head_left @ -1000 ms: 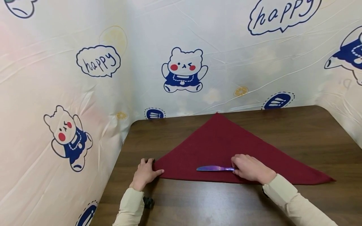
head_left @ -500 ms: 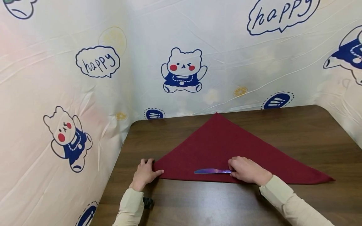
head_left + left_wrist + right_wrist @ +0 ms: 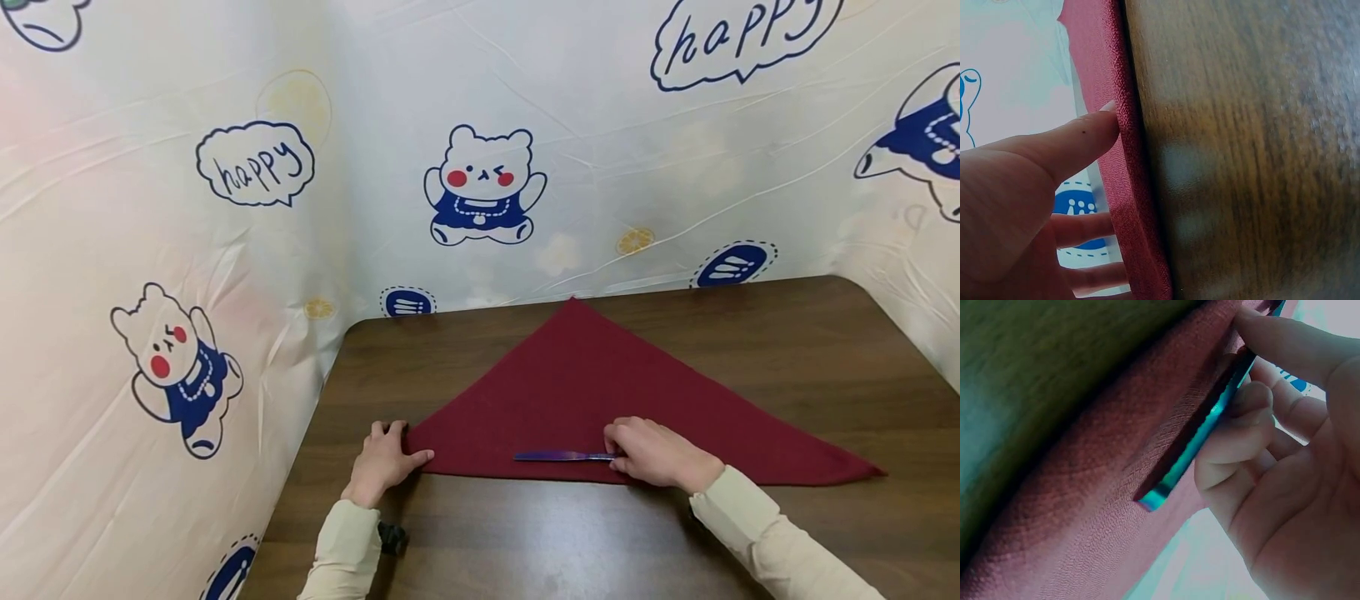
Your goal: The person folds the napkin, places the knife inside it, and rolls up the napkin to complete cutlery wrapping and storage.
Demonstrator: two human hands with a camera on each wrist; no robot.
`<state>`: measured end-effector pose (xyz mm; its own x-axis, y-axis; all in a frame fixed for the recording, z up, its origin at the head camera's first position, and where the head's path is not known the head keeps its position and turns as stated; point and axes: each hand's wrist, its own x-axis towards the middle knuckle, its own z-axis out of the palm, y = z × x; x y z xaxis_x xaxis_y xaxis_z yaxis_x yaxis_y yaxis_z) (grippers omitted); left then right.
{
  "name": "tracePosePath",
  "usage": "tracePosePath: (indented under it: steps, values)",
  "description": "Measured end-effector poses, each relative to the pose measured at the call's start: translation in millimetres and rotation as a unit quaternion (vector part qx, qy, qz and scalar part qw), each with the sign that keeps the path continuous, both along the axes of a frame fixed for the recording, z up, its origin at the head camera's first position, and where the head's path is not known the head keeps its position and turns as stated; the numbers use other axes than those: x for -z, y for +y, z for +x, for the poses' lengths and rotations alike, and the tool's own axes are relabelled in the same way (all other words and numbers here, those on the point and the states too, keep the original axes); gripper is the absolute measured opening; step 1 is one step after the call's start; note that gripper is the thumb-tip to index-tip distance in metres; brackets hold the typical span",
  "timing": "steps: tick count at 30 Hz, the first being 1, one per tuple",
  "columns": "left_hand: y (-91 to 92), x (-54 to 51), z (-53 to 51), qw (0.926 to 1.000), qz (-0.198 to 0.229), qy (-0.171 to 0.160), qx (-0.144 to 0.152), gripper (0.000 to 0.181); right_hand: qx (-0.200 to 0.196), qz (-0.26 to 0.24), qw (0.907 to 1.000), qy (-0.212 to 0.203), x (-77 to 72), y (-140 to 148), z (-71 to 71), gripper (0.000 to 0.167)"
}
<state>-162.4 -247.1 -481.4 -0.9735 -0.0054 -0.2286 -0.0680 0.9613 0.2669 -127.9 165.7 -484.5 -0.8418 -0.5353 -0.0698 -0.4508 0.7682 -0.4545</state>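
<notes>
While the left hand [image 3: 384,460], fingers extended, touches the left end of the red cloth [image 3: 585,379], the right hand [image 3: 660,453] pinches the knife [image 3: 555,457] by its handle [image 3: 1195,440] over the cloth's near side. Placing seems in hand; the next move likely calls for aligning, then release.
</notes>
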Motion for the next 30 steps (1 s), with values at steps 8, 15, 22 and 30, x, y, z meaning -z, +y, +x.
tracePosePath:
  steps: [8,15,22,30]
  values:
    - [0.2,1.1,-0.9,1.0,0.004,0.003,-0.002,0.077,0.002,-0.012,0.9993,-0.037,0.9,2.1,0.3,0.015]
    - [-0.5,3.4,-1.5,1.0,0.001,0.0,-0.004,0.077,-0.02,-0.009,0.9993,-0.031,1.6,3.2,-0.9,0.013]
    - [0.3,3.1,-1.4,1.0,0.002,0.005,-0.005,0.076,-0.047,0.001,0.9987,-0.017,2.9,5.4,-1.1,0.01]
    - [0.2,1.4,-1.4,1.0,0.002,0.005,-0.003,0.077,-0.061,-0.003,0.9981,0.01,5.2,5.4,1.5,0.011]
